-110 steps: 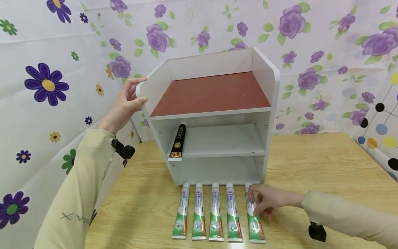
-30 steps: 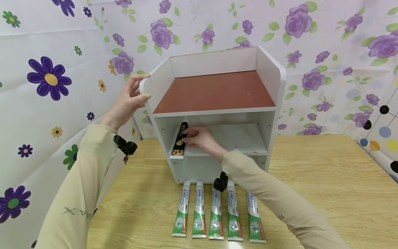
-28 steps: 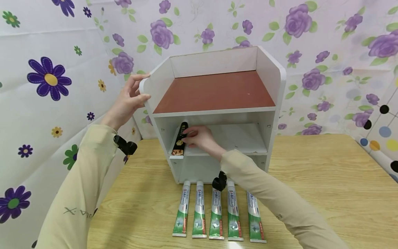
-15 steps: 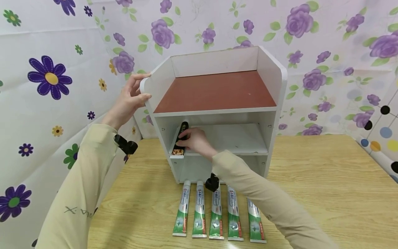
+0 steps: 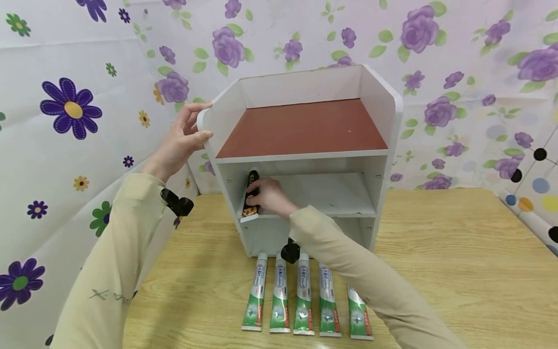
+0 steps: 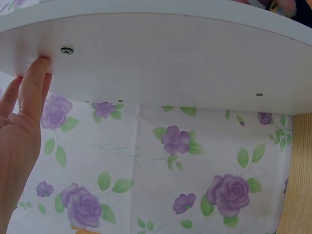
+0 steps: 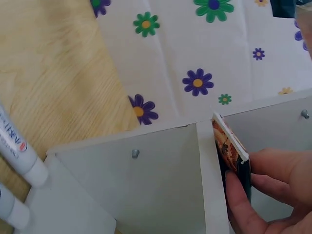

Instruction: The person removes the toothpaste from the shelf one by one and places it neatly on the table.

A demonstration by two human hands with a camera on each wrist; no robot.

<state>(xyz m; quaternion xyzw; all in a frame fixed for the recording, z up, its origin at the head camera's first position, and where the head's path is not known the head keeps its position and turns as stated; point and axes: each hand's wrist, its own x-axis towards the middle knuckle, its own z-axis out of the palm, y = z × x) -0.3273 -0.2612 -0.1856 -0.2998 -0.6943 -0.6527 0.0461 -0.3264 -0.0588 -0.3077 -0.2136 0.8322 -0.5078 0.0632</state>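
Note:
A small white cabinet (image 5: 379,104) with a reddish-brown top board stands on the wooden table. At its upper left side panel my left hand (image 5: 176,140) grips the front edge, thumb near the front; the left wrist view shows fingers (image 6: 33,90) against the panel's outer face. On the middle shelf (image 5: 327,191) lies a black toothpaste tube (image 5: 252,180), close to the left wall. My right hand (image 5: 268,196) pinches it between thumb and fingers. The right wrist view shows the tube's flat white end with a food-like picture (image 7: 226,144), tipped up on edge.
Several green-and-white toothpaste tubes (image 5: 302,295) lie in a row on the table (image 5: 436,252) before the cabinet, caps towards it. My right forearm passes over some of them. Flowered cloth (image 5: 283,29) hangs behind and at the left.
My right hand has gone from the rightmost green-and-white tube to the black tube on the shelf and taken hold. That tube has shifted slightly left and tilted. My left hand has stayed put.

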